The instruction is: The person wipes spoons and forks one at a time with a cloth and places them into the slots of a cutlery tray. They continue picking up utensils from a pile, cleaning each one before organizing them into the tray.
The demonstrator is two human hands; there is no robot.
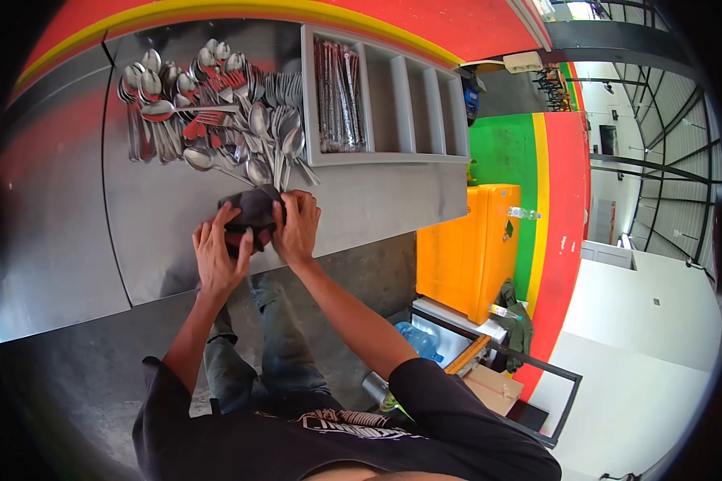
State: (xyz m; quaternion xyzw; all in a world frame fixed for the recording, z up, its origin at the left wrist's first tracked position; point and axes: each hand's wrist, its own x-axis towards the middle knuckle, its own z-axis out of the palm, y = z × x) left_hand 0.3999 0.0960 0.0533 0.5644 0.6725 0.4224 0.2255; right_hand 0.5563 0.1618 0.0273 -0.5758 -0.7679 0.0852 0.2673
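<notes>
Both of my hands are on a dark folded cloth [253, 210] at the near edge of a steel table [361, 204]. My left hand [217, 252] grips its left side with fingers spread over it. My right hand [298, 224] clasps its right side. A spoon or similar piece seems wrapped inside the cloth, but I cannot tell for sure. Just beyond the cloth lies a big heap of loose spoons and forks [217, 104], some with red handles.
A grey divided cutlery tray [409, 156] stands at the right of the heap; its left compartment holds wrapped cutlery [338, 96], the others look empty. Below the table are an orange cabinet [465, 248], a water jug [421, 341] and a cardboard box [493, 385].
</notes>
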